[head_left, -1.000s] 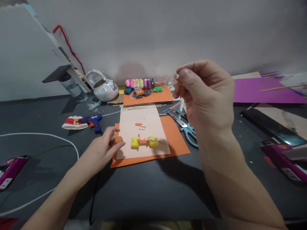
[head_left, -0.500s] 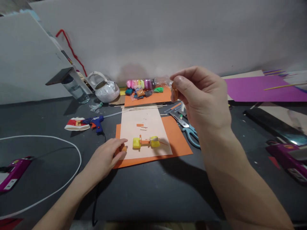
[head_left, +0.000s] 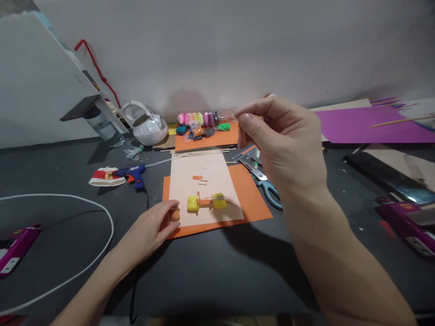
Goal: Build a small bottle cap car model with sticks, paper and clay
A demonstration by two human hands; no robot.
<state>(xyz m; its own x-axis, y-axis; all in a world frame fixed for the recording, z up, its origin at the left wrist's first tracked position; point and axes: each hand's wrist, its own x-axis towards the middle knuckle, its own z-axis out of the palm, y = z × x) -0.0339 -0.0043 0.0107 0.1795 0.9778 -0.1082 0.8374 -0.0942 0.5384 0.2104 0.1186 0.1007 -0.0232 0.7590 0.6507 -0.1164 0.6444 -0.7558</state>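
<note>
My right hand (head_left: 285, 136) is raised above the table, thumb and forefinger pinched on a small piece of orange clay (head_left: 242, 136), mostly hidden by the hand. My left hand (head_left: 154, 226) rests at the left edge of the papers, thumb and forefinger apart around an orange clay lump (head_left: 175, 214). Between the hands, on a pale sheet (head_left: 200, 165), lies a small model with a left yellow block (head_left: 193, 203) and a right yellow block (head_left: 219, 201) joined by an orange strip (head_left: 205, 202). Beneath the sheet is orange paper (head_left: 253, 199).
A blue glue gun (head_left: 137, 175) with a black cord lies left of the sheet. Scissors (head_left: 270, 192) sit partly behind my right forearm. Wrapped clay packs (head_left: 199, 119), thin sticks (head_left: 204, 151) and a white basket-shaped pot (head_left: 149, 129) stand farther back. Purple paper (head_left: 370, 124) lies at right.
The fingers of my left hand have spread a little, showing more of the orange lump. My right hand has shifted slightly left, still pinching. The model stays in place on the sheet.
</note>
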